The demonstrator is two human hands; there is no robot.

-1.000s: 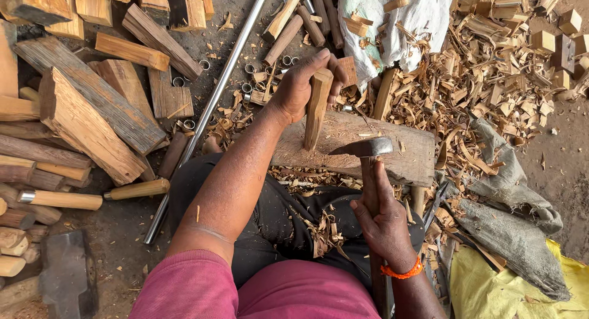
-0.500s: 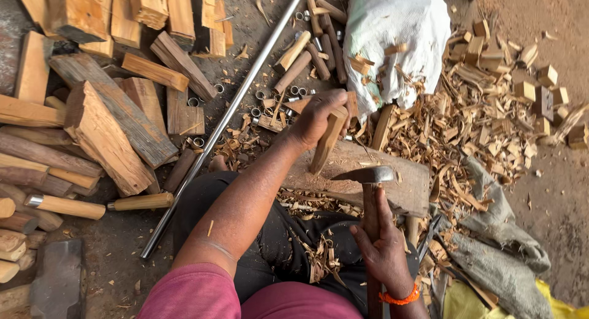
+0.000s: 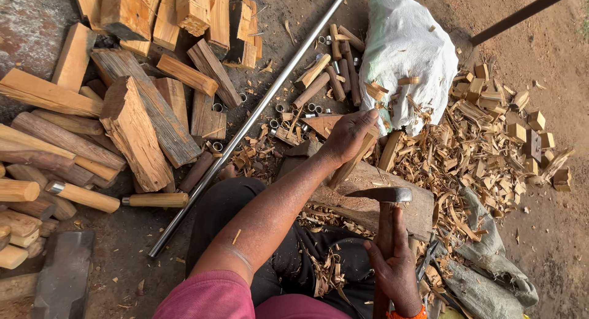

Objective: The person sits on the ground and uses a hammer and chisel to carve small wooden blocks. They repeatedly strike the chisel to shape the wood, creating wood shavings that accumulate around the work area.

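The left hand (image 3: 348, 135) has its grip tight around a wood stick (image 3: 350, 165). The stick stands tilted, with its low end on a big wood block (image 3: 392, 205) on the ground. The right hand (image 3: 396, 267) grips the handle of a hammer (image 3: 383, 196). The hammer head is just beside the stick, over the block. Wood chips (image 3: 466, 153) lie all around on the ground. A white sack (image 3: 408, 55) sits behind the left hand. A long metal pipe (image 3: 245, 126) lies across the dirt to the left. Many cut wood logs (image 3: 135, 129) are piled past the pipe. Small metal rings (image 3: 310, 107) lie near the pipe.
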